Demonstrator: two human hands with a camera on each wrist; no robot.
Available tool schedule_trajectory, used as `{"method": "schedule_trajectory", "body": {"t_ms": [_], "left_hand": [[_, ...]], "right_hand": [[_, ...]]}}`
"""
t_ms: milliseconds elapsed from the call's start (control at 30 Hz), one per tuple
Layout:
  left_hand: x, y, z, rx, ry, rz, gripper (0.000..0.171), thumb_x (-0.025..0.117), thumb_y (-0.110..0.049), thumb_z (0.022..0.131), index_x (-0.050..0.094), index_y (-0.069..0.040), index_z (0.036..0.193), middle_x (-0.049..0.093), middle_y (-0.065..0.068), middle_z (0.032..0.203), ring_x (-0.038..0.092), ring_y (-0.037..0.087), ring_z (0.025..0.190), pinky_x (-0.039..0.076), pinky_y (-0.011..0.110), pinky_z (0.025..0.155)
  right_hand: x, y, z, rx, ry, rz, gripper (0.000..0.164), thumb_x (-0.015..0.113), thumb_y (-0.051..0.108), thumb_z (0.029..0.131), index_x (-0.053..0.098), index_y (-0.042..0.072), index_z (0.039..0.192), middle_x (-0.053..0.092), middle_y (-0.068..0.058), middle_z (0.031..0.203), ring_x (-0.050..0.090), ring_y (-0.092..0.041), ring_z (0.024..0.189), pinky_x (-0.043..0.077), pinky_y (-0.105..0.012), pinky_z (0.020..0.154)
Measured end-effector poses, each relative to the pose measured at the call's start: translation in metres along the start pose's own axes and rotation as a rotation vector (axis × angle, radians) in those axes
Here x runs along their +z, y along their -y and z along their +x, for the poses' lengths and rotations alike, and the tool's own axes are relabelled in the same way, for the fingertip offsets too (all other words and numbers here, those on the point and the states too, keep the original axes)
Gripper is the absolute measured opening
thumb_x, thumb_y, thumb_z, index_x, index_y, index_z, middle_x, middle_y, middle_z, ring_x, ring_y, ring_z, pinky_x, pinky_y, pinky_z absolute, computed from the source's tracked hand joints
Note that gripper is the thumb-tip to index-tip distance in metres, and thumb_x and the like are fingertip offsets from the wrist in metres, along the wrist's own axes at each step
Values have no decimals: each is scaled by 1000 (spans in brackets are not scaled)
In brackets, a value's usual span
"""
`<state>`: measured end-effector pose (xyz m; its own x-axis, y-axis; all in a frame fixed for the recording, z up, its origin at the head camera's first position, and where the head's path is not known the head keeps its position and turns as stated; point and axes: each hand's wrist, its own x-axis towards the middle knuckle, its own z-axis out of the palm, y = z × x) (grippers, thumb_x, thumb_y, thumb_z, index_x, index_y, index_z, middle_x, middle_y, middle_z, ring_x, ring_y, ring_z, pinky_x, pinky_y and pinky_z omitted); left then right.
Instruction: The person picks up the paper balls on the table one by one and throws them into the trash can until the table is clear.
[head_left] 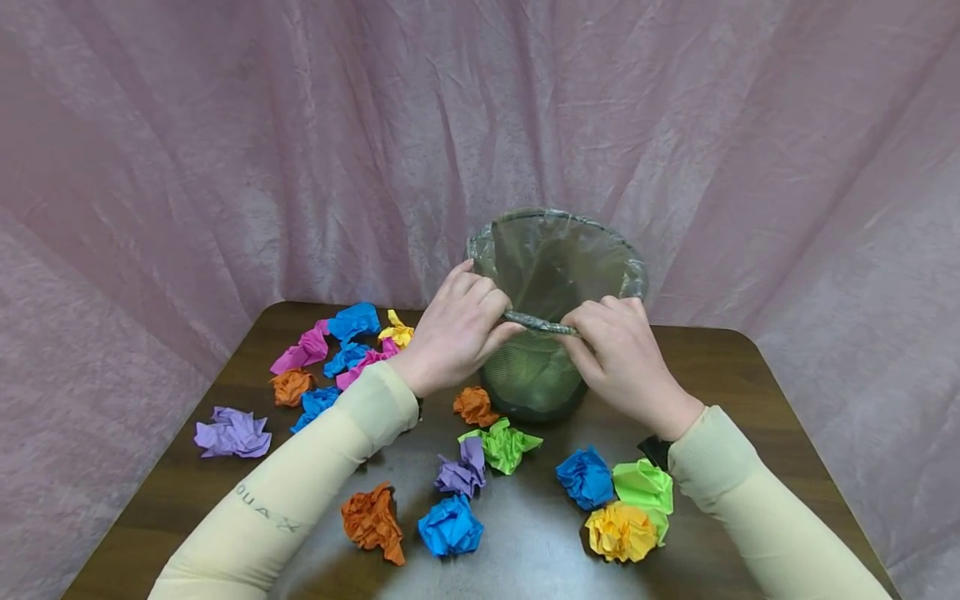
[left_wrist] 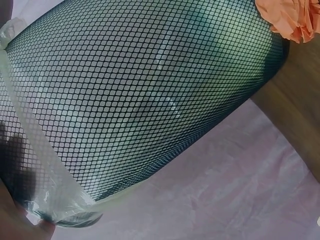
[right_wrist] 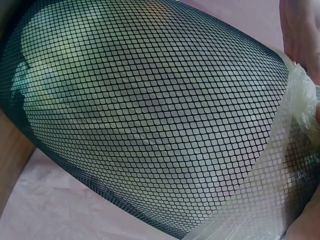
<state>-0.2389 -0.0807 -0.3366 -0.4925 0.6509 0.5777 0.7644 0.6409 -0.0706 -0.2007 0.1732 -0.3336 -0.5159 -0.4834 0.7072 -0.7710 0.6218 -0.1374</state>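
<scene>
A dark mesh waste bin point(head_left: 528, 387) stands upright towards the back of the table, with a clear plastic bin liner point(head_left: 558, 258) inside it and folded over its rim. My left hand point(head_left: 459, 325) grips the near left part of the rim, fingers over the top and thumb on the near side, with the liner under them. On the near right, my right hand point(head_left: 622, 358) holds the lined rim the same way. Between both hands shows a short stretch of covered rim. In the right wrist view the liner's edge point(right_wrist: 302, 95) hangs bunched outside the mesh point(right_wrist: 150, 115).
Crumpled paper balls lie around the bin: an orange one point(head_left: 475, 406) and a green one point(head_left: 508, 446) close to its base, several by the left forearm, including a purple one point(head_left: 233, 432). Blue point(head_left: 585, 477) and yellow point(head_left: 621, 532) ones lie front right. A pink curtain point(head_left: 375, 150) hangs behind.
</scene>
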Motion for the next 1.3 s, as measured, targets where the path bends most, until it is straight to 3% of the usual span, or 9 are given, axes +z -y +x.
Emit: {"method": "schedule_trajectory", "body": {"t_ms": [467, 867, 1300], "left_hand": [[-8, 6, -13, -33, -24, 35, 34, 53, -41, 107, 56, -9, 96, 51, 6, 92, 51, 33, 105, 18, 52, 122], [-9, 11, -22, -56, -58, 59, 55, 27, -53, 109, 55, -8, 94, 51, 7, 92, 52, 33, 105, 20, 54, 122], [-11, 12, -26, -74, -68, 69, 56, 27, -53, 109, 55, -7, 95, 52, 7, 92, 53, 34, 102, 22, 56, 120]], "right_hand": [[15, 2, 10, -35, -5, 18, 10, 73, 18, 95, 65, 14, 89, 63, 7, 81, 44, -16, 70, 33, -40, 73], [23, 3, 19, -60, 3, 43, 10, 72, 18, 95, 65, 14, 89, 63, 7, 81, 45, -16, 70, 35, -40, 75], [28, -1, 23, -82, 21, 56, 11, 73, 18, 95, 63, 15, 89, 60, 8, 80, 45, -15, 70, 35, -41, 76]]}}
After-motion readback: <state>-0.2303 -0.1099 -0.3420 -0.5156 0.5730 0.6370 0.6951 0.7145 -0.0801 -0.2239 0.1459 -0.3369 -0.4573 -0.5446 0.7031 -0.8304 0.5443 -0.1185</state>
